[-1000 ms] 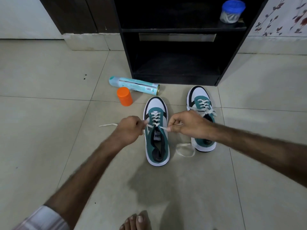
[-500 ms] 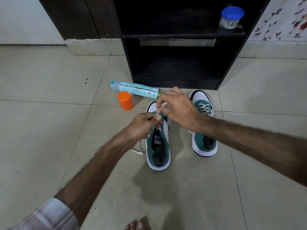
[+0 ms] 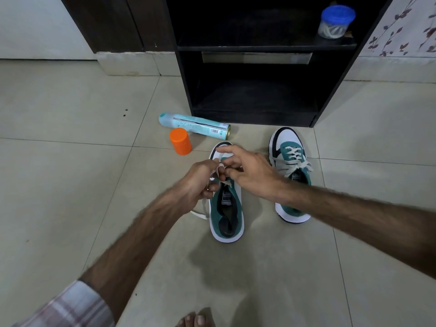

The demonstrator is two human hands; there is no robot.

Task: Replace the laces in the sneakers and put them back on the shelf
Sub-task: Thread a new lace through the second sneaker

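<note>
Two teal and white sneakers stand on the tiled floor in front of a black shelf unit. Over the lacing of the left sneaker both hands work a white lace. My left hand grips the lace, whose loose end trails to the floor beside the shoe. My right hand pinches the lace with thumb and finger, its other fingers spread. The hands hide the front lacing. The right sneaker is laced and tied with a bow.
A teal spray can lies on the floor left of the shelf unit, with an orange cap standing beside it. A jar with a blue lid sits on the upper shelf. My bare toes show at the bottom edge.
A second ago the hands pulled the lace ends apart to either side. They have come together over the shoe's lacing and now cross the lace between them.
</note>
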